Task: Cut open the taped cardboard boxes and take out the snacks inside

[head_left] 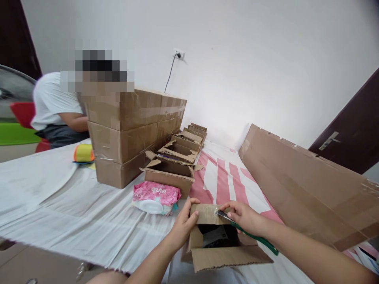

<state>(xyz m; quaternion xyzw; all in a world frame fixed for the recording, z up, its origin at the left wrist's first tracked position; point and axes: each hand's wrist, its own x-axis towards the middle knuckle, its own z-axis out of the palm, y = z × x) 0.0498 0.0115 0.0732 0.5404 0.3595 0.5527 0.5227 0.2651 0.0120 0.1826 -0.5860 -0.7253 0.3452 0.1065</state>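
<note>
Open box [231, 258] on tabletop [65, 197], nr wipes pack [156, 192]. Far flap [205, 215] gripped w/ L hand [185, 223]; green-handled blade [255, 237] held in R hand [244, 217], tip at flap. If blade slipped, L hand could be nicked; if pushed too deep, dark contents [217, 236] poss. scratched.

At the grip are a brown rectangular cardboard box [231, 257] and green-handled metal tool [263, 240]; leftward, a pink-and-white plastic packet [156, 193].
</note>
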